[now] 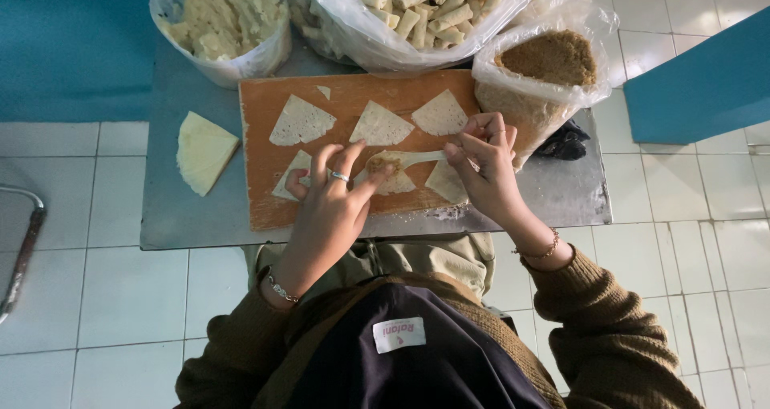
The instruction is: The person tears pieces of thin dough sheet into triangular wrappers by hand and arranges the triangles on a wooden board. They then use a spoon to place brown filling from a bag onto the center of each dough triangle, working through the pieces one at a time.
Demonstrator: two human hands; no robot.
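Head view: I noted my right hand (481, 164) gripping a spoon (409, 160), its bowl over a wrapper (391, 180) on the orange board (261, 160). My left hand (333, 204), fingers spread, pressed that wrapper flat. The filling bag (537, 80) stood just beside on the table (184, 216).

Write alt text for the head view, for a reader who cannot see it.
Seen from above, a person's right hand holds a spoon of brown filling over a triangular wrapper that the left hand steadies on an orange board. More wrappers lie on the board; bags of rolls and filling stand behind.
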